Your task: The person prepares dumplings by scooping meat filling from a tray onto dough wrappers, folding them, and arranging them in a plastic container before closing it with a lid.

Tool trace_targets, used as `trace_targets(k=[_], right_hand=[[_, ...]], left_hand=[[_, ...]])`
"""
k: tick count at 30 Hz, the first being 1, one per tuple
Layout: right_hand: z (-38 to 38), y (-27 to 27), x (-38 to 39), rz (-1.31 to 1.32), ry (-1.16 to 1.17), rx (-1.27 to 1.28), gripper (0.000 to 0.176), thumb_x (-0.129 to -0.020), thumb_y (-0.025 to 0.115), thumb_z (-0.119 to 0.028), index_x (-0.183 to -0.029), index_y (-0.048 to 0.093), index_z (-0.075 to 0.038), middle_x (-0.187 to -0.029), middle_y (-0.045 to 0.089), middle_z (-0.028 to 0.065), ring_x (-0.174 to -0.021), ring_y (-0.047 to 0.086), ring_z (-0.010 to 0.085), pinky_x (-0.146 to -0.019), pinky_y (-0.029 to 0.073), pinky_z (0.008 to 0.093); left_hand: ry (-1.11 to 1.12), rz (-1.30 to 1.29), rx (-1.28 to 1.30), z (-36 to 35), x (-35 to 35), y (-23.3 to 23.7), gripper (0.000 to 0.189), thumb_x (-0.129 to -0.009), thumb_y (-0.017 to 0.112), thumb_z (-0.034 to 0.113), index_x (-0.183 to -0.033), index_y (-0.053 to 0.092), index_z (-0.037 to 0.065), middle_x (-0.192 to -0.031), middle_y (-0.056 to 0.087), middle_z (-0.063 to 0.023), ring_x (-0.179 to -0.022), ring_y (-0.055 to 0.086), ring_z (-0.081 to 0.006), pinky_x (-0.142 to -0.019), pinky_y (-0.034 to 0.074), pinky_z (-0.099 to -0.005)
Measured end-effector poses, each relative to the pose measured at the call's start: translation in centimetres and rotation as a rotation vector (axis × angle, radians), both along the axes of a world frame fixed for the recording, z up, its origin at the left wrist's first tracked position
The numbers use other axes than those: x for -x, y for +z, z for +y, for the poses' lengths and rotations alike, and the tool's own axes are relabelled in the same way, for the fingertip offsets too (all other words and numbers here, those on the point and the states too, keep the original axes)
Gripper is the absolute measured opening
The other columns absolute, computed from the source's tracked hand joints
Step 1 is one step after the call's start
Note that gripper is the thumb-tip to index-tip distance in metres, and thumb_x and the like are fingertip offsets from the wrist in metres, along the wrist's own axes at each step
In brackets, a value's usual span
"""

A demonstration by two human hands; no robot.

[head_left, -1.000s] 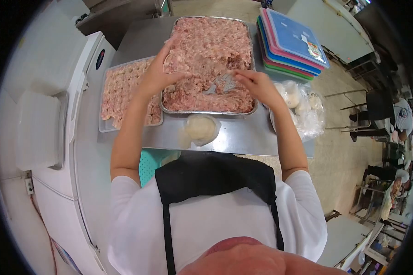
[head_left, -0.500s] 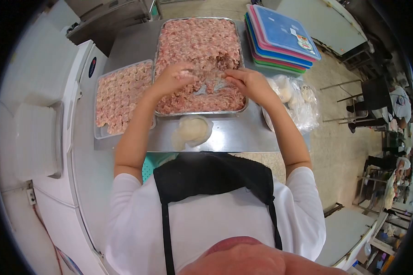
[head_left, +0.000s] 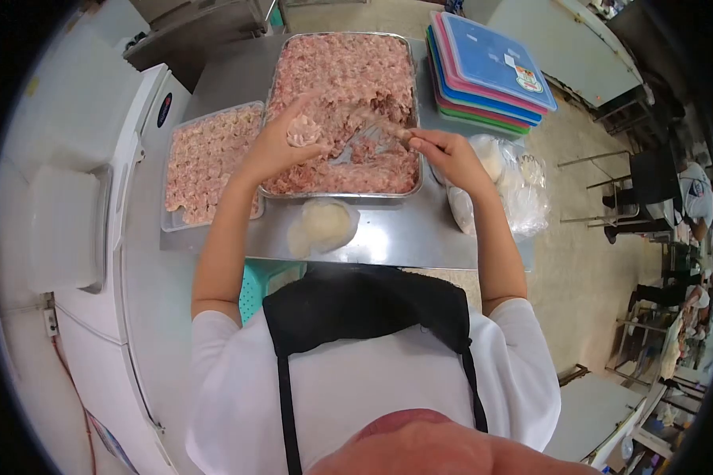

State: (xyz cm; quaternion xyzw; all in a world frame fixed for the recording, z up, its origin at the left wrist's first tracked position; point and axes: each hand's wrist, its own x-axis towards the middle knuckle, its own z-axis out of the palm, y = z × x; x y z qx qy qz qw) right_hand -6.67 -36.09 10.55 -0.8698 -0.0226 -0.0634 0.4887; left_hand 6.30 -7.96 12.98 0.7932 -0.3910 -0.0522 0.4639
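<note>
My left hand (head_left: 273,150) cradles a meat-filled dumpling (head_left: 303,131) in its palm, over the left part of a large metal tray (head_left: 345,195). Ground meat (head_left: 341,67) fills most of this tray, with a scooped-out patch showing bare metal at the right. My right hand (head_left: 450,154), at the tray's right edge, is closed round the handle of a slim spatula-like tool (head_left: 388,127). The tool's far end is blurred and points left over the meat. A stack of pale round wrappers (head_left: 325,226) lies on the steel table just in front of the tray.
At the left, a clear plastic tray (head_left: 170,219) holds rows of filled dumplings (head_left: 212,154). Stacked colored lids (head_left: 491,63) stand at the back right, near plastic bags with pale contents (head_left: 511,186). A white freezer (head_left: 127,261) flanks the table; people sit far right.
My left hand has turned and moved slightly left, so the dumpling in its palm now shows. The right hand has moved right and down, drawing the tool away from the left hand.
</note>
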Motion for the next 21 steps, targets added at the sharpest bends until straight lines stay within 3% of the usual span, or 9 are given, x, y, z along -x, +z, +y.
trace_targets(k=[1,4,5,8,11,14,16,20,21], right_hand=[[0.8,1.5,0.3,0.160,0.028,-0.014,0.033,-0.093,0.061,-0.023,-0.117,0.062,0.000,-0.103,0.070,0.0139,-0.092,0.065,0.0211,-0.083,0.048,0.0307],[4.1,-0.5,-0.3,-0.182,0.165,0.088,0.030,-0.092,0.060,-0.026,-0.113,0.066,-0.006,-0.104,0.068,0.0164,-0.091,0.066,0.0298,-0.081,0.050,0.0337],[4.4,-1.7,-0.6,-0.181,0.193,0.066,0.029,-0.091,0.061,-0.028,-0.110,0.067,-0.006,-0.100,0.068,0.0150,-0.086,0.066,0.0317,-0.078,0.051,0.0362],[2.1,0.3,-1.0,-0.225,0.207,0.352,0.026,-0.090,0.062,-0.025,-0.108,0.066,-0.005,-0.094,0.066,0.0166,-0.082,0.064,0.0322,-0.071,0.049,0.0387],[6.0,3.6,2.2,-0.275,-0.033,0.537,0.024,-0.089,0.062,-0.023,-0.107,0.066,-0.007,-0.090,0.064,0.0155,-0.082,0.062,0.0345,-0.070,0.049,0.0388],[6.0,2.8,1.8,-0.298,-0.089,0.597,0.024,-0.089,0.061,-0.028,-0.107,0.067,-0.014,-0.087,0.065,0.0106,-0.078,0.063,0.0315,-0.067,0.051,0.0410],[5.3,4.7,2.2,-0.278,-0.073,0.505,0.025,-0.089,0.060,-0.028,-0.108,0.066,-0.013,-0.089,0.065,0.0115,-0.079,0.063,0.0325,-0.068,0.051,0.0416],[8.5,5.2,2.4,-0.294,0.008,0.338,0.025,-0.091,0.059,-0.021,-0.107,0.064,-0.002,-0.096,0.065,0.0158,-0.087,0.063,0.0339,-0.073,0.049,0.0383],[9.8,4.2,1.9,-0.265,0.034,0.469,0.025,-0.092,0.059,-0.020,-0.108,0.063,-0.001,-0.101,0.065,0.0167,-0.092,0.063,0.0337,-0.077,0.050,0.0371]], left_hand=[[-0.037,0.034,-0.006,-0.3,0.5,0.5,0.055,-0.071,0.080,0.024,-0.118,0.058,0.006,-0.115,0.061,-0.0098,-0.105,0.058,-0.0194,-0.093,0.044,-0.0320],[-0.083,0.016,-0.020,-0.6,0.0,-1.1,0.045,-0.070,0.079,0.021,-0.109,0.062,0.005,-0.102,0.064,-0.0065,-0.094,0.059,-0.0148,-0.087,0.046,-0.0296],[-0.088,-0.005,-0.028,-0.5,-0.3,-2.2,0.043,-0.070,0.079,0.021,-0.106,0.062,0.004,-0.099,0.064,-0.0060,-0.091,0.059,-0.0138,-0.085,0.047,-0.0290],[-0.044,0.105,-0.165,-0.5,-0.2,-2.0,0.043,-0.070,0.080,0.021,-0.105,0.062,0.003,-0.096,0.063,-0.0067,-0.090,0.059,-0.0143,-0.085,0.047,-0.0295],[0.011,0.362,-0.036,0.4,-1.5,-3.9,0.051,-0.069,0.081,0.022,-0.112,0.062,0.004,-0.105,0.066,-0.0104,-0.101,0.061,-0.0205,-0.092,0.046,-0.0349],[-0.019,0.000,-0.157,0.2,-0.2,-1.1,0.048,-0.071,0.080,0.019,-0.113,0.061,0.005,-0.104,0.065,-0.0100,-0.101,0.059,-0.0175,-0.084,0.049,-0.0317],[0.063,0.055,0.033,0.9,0.6,-1.5,0.045,-0.073,0.079,0.018,-0.113,0.061,0.007,-0.104,0.064,-0.0098,-0.099,0.059,-0.0169,-0.080,0.050,-0.0305],[-0.077,-0.145,0.104,3.5,-0.4,-1.2,0.044,-0.073,0.080,0.020,-0.110,0.061,0.007,-0.100,0.065,-0.0088,-0.094,0.060,-0.0150,-0.077,0.049,-0.0297],[-0.031,-0.068,0.066,4.4,-0.6,-1.3,0.045,-0.072,0.080,0.021,-0.110,0.061,0.007,-0.098,0.065,-0.0082,-0.092,0.060,-0.0147,-0.078,0.048,-0.0301]])
